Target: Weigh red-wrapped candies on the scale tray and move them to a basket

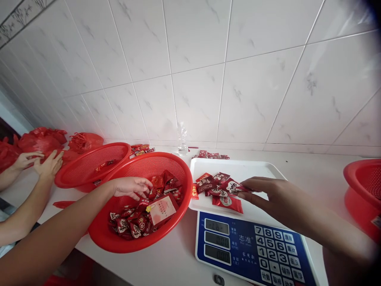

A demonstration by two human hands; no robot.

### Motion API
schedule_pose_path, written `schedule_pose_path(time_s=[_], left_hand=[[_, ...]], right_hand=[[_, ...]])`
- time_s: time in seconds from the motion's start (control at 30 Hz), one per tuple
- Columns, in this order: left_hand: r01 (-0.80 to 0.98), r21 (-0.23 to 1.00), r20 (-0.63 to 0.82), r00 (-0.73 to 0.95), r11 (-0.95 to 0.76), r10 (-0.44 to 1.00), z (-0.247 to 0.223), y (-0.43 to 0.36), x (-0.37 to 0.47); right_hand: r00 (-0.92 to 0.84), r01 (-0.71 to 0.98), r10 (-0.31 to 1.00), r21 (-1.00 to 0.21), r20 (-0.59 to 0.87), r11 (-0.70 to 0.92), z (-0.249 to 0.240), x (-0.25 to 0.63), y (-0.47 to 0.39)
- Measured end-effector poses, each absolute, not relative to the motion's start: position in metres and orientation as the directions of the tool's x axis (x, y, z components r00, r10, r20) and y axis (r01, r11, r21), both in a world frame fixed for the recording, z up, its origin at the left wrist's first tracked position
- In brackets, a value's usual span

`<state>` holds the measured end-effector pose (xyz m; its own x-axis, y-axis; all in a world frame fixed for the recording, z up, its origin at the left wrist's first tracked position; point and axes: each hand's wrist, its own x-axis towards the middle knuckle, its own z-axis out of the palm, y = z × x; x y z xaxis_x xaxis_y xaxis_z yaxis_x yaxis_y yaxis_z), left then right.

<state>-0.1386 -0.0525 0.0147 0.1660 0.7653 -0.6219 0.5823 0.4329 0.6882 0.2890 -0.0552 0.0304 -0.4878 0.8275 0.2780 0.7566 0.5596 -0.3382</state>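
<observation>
head view: the right hand [268,194] pinches the right end of a dark red wrapped snack packet [232,186] between thumb and fingers, above the white weighing tray [253,169]; the packet's printed face points up, and its left part overlaps the loose pile of red snack packets [206,183], which lies just left of the fingertips; one brighter red packet [228,203] is at the near side of that pile, and an orange-red packet [194,191] sits at the tray's left edge, beside the round red basket [186,186]; the tray belongs to a digital scale [248,246] with a blue panel, three displays and number keys.

the left hand [131,187] is over that basket, palm partly turned up, fingers slightly apart and loosely curved, with nothing visibly gripped; whether the fingertips touch the contents cannot be told; inside are many red packets and a pale, red-sided box [162,210] with a yellow figure.

farther left are a second red basket [68,174] and a co-worker's hands [47,163] at the red plastic bags [41,141]; a clear plastic bottle [182,139] stands near the tiled wall [196,103], more packets [208,155] lie behind the tray, and another red basket [357,194] is at the far right.
</observation>
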Motion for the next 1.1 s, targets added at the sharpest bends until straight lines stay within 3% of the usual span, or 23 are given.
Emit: schedule_pose_path(time_s=[0.1,0.2,0.27,0.43,0.57,0.8,1.1], left_hand=[[0.634,0.668,-0.567,0.095,0.389,0.819,0.014,-0.049,-0.14],[0.818,0.447,-0.546,-0.072,0.363,0.835,0.005,-0.048,-0.144],[0.867,0.37,-0.568,-0.073,0.333,0.82,-0.002,-0.047,-0.144],[0.872,0.454,-0.576,0.13,0.184,0.807,-0.01,-0.047,-0.137],[0.881,0.459,-0.578,0.2,0.112,0.791,-0.008,-0.047,-0.134],[0.923,0.376,-0.479,0.119,0.081,0.87,-0.013,-0.044,-0.14],[0.914,0.399,-0.464,0.13,0.075,0.876,-0.003,-0.045,-0.137]], right_hand=[[-0.49,0.754,0.825,-0.339,0.28,0.563,0.031,0.288,-0.055],[-0.495,0.752,0.828,-0.348,0.264,0.56,0.032,0.289,-0.056],[-0.496,0.752,0.829,-0.35,0.258,0.559,0.031,0.289,-0.056],[-0.504,0.741,0.815,-0.341,0.288,0.579,0.03,0.289,-0.056],[-0.514,0.727,0.797,-0.333,0.316,0.601,0.03,0.289,-0.055],[-0.507,0.736,0.811,-0.342,0.293,0.584,0.031,0.29,-0.056],[-0.505,0.719,0.793,-0.342,0.34,0.605,0.032,0.291,-0.057]])
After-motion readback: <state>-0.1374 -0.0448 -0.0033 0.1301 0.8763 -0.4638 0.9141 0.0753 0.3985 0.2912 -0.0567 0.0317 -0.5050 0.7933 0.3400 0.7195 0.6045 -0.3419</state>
